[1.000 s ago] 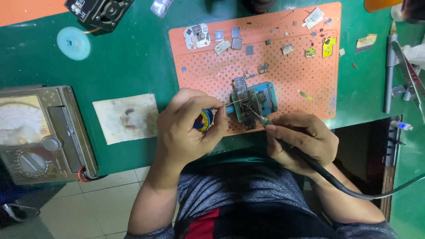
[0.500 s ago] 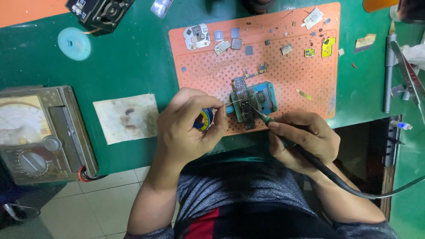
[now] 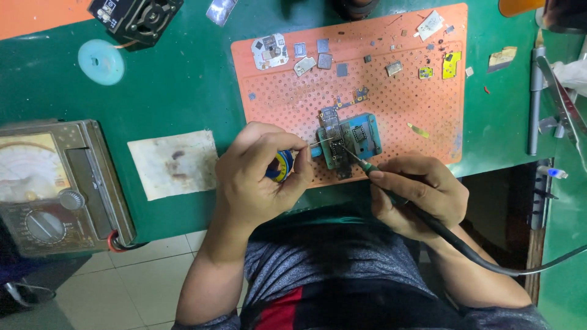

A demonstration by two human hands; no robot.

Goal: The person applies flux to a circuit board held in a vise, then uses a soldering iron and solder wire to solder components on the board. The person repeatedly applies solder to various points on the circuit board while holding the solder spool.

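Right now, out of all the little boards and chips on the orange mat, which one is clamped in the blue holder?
The dark narrow circuit board at the mat's near edge, under the soldering iron tip; the other pieces lie loose along the far side.

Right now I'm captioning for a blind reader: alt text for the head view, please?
Left hand feeds solder wire from a small spool to a circuit board on an orange perforated mat; right hand holds a soldering iron to it.

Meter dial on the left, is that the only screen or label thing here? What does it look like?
Analog meter: left table edge, boxy tan case, pale dial window, round grey knob below.
Solder spool: in the left hand, round, with a blue and yellow label.
No packages or signs visible.
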